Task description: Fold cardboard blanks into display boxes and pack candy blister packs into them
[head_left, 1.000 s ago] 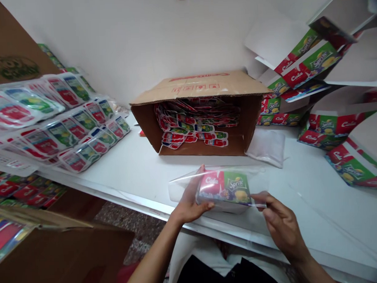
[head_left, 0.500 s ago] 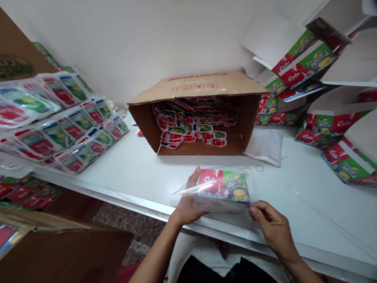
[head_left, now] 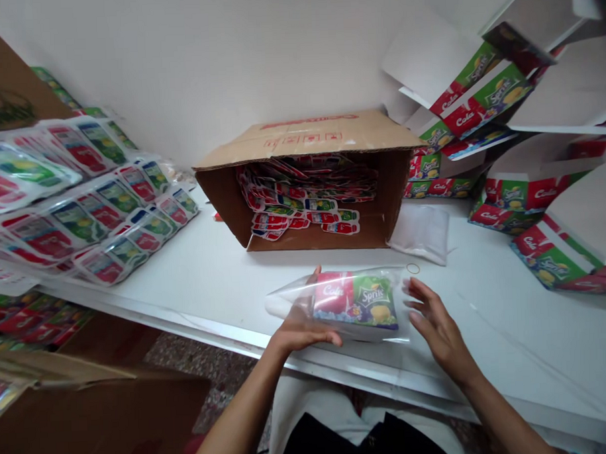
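Note:
A Cola and Sprite printed box [head_left: 355, 300] lies inside a clear plastic bag [head_left: 285, 298] at the table's front edge, its printed face turned towards me. My left hand [head_left: 301, 328] holds the bagged box from the left, fingers behind it and thumb along the lower front. Part of those fingers shows only through the plastic. At the bag's right end is my right hand [head_left: 436, 328], fingers apart and curved, with nothing gripped. Whether its fingertips touch the plastic I cannot tell. A thin rubber band [head_left: 412, 269] rests on the table just beyond it.
An open carton [head_left: 304, 137] with many bottle-shaped packets stands against the wall. Clear bags [head_left: 420, 233] lie beside it. Packets in plastic strips [head_left: 98, 207] are piled left, printed boxes [head_left: 543, 258] right. Another carton [head_left: 101, 413] stands below the table's left edge.
My right hand has let go of the bag's lower right corner and opened, moving slightly up. The left hand still holds the bagged box. The whole view has shifted slightly.

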A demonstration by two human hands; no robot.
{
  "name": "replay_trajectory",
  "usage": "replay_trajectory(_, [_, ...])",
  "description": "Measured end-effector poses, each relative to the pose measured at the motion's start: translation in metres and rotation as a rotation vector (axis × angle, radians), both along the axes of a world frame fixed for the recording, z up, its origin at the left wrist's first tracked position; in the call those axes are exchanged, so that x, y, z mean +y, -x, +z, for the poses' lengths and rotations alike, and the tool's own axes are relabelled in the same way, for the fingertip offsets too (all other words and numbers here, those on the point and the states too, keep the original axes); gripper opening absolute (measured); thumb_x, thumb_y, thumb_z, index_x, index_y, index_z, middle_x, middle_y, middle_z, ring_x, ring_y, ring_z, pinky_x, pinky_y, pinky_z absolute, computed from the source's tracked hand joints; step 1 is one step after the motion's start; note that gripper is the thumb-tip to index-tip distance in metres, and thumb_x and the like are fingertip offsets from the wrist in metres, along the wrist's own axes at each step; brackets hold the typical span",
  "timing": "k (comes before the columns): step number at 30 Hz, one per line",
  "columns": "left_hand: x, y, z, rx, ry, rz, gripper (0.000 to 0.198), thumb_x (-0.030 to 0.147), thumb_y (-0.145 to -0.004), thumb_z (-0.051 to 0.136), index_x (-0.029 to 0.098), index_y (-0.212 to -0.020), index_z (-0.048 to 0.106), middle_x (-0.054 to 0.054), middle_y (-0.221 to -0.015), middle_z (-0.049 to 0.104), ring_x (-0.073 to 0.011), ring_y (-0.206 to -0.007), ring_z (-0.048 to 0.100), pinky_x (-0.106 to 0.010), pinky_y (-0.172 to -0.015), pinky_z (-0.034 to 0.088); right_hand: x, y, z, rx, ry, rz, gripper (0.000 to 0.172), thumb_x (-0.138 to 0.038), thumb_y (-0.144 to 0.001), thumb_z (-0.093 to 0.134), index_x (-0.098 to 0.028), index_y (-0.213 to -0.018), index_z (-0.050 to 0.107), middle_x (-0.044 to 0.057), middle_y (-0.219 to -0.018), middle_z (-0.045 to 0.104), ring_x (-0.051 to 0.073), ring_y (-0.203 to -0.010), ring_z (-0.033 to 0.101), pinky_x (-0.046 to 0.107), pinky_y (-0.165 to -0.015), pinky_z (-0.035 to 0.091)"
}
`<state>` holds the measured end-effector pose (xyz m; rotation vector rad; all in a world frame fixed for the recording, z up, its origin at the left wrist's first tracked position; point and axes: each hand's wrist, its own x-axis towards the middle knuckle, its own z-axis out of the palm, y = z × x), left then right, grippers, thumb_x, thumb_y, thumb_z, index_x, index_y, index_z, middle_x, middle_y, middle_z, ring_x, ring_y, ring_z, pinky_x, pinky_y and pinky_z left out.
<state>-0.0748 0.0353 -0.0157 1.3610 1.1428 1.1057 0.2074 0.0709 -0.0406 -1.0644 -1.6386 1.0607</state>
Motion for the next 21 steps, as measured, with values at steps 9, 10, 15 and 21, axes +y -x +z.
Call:
replay_trajectory(9, [-0.006, 0.0, -0.004, 0.06, 0.04, 0.009, 0.132, 0.043, -0.047, 0.089, 0.029, -0.15, 0.008, -0.013, -0.152, 0.031, -0.0354, -0.133, 0.04, -0.051, -0.11, 0.035, 0.03, 0.026, -0.015, 0.011, 0.06, 0.284, 0.059, -0.055, -0.09, 0.042, -0.023, -0.139, 0.045, 0.01, -0.135, 0.054, 0.03, -0.128, 0.045, 0.049, -0.103, 0.041])
replay_trajectory(10, [-0.006, -0.001, -0.002, 0.042, 0.013, 0.006, 0.13, 0.048, -0.049, 0.087, 0.028, -0.15, 0.008, -0.013, -0.153, 0.029, -0.0349, -0.135, 0.037, -0.049, -0.111, 0.034, 0.03, 0.025, -0.012, 0.024, 0.059, 0.297, 0.058, -0.054, -0.09, 0.043, -0.023, -0.139, 0.044, 0.01, -0.135, 0.053, 0.03, -0.127, 0.047, 0.048, -0.102, 0.042])
replay_trajectory(15, [-0.003, -0.004, 0.01, 0.072, -0.022, 0.142, 0.104, 0.078, -0.065, 0.058, 0.017, -0.144, 0.031, -0.017, -0.142, 0.044, -0.0381, -0.134, 0.036, -0.052, -0.111, 0.031, 0.029, 0.02, 0.02, -0.029, -0.097, 0.242, 0.076, -0.043, -0.086, 0.057, -0.028, -0.149, 0.018, 0.01, -0.149, 0.035, 0.026, -0.133, 0.039, 0.046, -0.107, 0.036])
replay_trajectory(21, [0.002, 0.001, 0.022, 0.214, -0.009, 0.09, 0.085, 0.076, -0.069, 0.055, 0.021, -0.133, 0.049, -0.011, -0.127, 0.059, -0.032, -0.119, 0.053, -0.045, -0.106, 0.038, 0.034, 0.028, 0.038, -0.046, -0.364, 0.073, 0.025, -0.033, -0.085, 0.062, -0.026, -0.108, 0.064, 0.007, -0.115, 0.062, 0.024, -0.11, 0.056, 0.041, -0.095, 0.045])
